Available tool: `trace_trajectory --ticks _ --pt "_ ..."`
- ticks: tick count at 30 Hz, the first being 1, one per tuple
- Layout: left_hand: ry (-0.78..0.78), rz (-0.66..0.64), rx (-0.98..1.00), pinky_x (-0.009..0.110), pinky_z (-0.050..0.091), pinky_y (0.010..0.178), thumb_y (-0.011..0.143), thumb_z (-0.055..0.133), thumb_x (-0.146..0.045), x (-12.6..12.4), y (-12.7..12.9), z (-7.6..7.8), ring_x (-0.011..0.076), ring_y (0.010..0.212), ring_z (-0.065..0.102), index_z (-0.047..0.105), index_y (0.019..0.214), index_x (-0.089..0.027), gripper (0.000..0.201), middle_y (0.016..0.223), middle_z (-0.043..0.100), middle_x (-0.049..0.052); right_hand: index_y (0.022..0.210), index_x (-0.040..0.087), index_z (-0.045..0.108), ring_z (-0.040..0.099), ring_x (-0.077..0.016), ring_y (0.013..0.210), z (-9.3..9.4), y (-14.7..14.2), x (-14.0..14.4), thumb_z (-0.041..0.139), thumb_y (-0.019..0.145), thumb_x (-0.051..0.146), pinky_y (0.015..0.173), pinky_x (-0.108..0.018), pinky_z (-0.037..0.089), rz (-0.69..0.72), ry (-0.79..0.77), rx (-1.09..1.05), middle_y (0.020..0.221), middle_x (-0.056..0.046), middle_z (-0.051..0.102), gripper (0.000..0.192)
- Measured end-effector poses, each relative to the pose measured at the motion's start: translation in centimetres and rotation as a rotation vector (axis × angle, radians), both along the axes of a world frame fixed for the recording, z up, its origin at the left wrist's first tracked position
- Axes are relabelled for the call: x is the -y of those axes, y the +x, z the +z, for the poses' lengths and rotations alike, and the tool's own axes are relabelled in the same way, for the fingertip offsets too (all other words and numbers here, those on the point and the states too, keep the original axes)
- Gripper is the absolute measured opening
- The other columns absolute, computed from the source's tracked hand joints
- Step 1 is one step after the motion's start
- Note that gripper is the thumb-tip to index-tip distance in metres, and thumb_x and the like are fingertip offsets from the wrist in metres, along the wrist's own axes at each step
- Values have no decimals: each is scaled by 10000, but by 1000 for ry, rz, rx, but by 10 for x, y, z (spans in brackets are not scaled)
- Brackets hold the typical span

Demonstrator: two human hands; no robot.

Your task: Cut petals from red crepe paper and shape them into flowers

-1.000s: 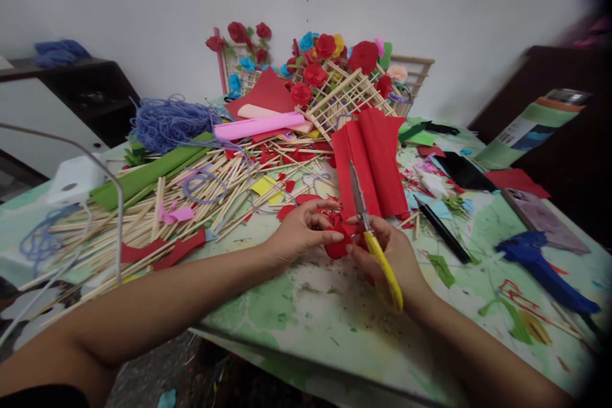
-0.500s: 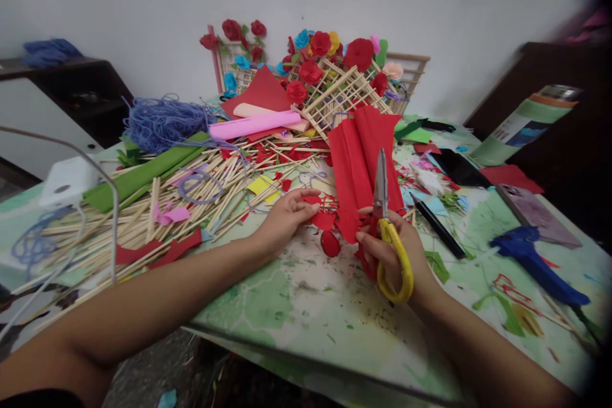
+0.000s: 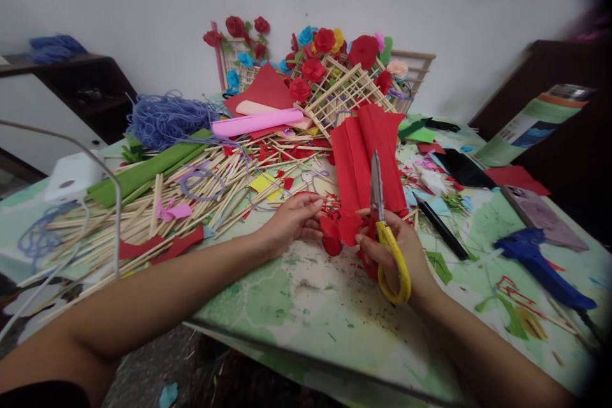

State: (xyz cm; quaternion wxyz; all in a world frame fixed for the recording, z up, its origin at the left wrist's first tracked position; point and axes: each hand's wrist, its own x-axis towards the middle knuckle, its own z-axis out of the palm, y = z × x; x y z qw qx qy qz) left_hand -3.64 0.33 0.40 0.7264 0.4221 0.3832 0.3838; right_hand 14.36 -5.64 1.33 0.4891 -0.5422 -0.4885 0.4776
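- Scissors (image 3: 377, 194): held in R hand (image 3: 406, 252), above bench (image 3: 329, 319), slightly R of ctr. Blades point up & away from operator; yellow handle loop at near end. Long axis approx. fore-aft, tip tilted slightly L. Blades appear together.
- R hand: closed, gripping scissors; thumb also at edge of red paper piece (image 3: 350, 227), fwd of handle.
- L hand (image 3: 297, 224): fingers curled, thumb directed toward R hand. Posn. just beside red petals (image 3: 331, 237); cannot tell if gripping any.
- Red paper sheet (image 3: 354, 153): beyond hands, long axis fore-aft, folds running lengthwise. Blades overlap it in view.
- Black pen (image 3: 442, 227): R of R hand; tip points away & L.
- Blue glue gun (image 3: 538, 261): R side; long axis slants from far L to near R; pale stick protrudes at L end.
- Bottle (image 3: 535, 121): back R, orange band below cap. Label w/ white area & blue patch; dark marks too small to read.
- L side: wooden sticks (image 3: 229, 178) in loose pile; blue yarn (image 3: 167, 121) behind; pink roll (image 3: 258, 122), long axis approx. L-R.
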Motion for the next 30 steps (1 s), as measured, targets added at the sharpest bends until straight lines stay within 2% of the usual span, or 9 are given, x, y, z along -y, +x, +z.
trace_trajectory --ticks 5,9,14,18,24,30 --pt "55 -82 -31 251 506 589 687 741 -338 2 0 0 120 609 614 560 1083 -149 475 735 639 23 967 164 543 432 -77 434 4 -5 0 658 591 279 411 -208 365 22 -30 29 575 61 525 410" --pt "108 -141 -97 195 415 536 605 800 -259 3 1 -2 82 543 561 555 1128 -136 591 681 626 -3 955 165 548 482 -92 479 3 -9 1 643 592 260 449 -210 379 66 11 64 602 41 568 387" --pt "154 -180 -84 213 411 584 582 805 -215 3 2 -8 96 590 582 555 1123 -135 601 703 635 1 934 154 560 570 -130 582 4 -10 2 612 618 233 481 -216 394 126 82 151 715 -28 650 330" --pt "159 -196 -69 230 429 604 587 790 -184 3 2 -10 104 594 592 555 1101 -142 567 685 637 -8 924 163 574 597 -141 625 3 -11 2 594 639 214 487 -214 397 167 123 200 769 -44 672 291" --pt "192 -180 -93 226 427 602 592 786 -171 3 1 -5 111 610 612 547 1122 -128 584 698 660 4 967 172 555 561 -127 546 0 -10 3 657 631 248 452 -216 393 89 78 127 695 -12 650 359" --pt "210 -161 -82 224 437 587 621 777 -191 6 1 0 126 610 632 526 1151 -126 590 689 669 9 957 169 544 514 -109 490 6 -8 2 717 593 300 444 -226 410 9 11 53 624 17 615 424"
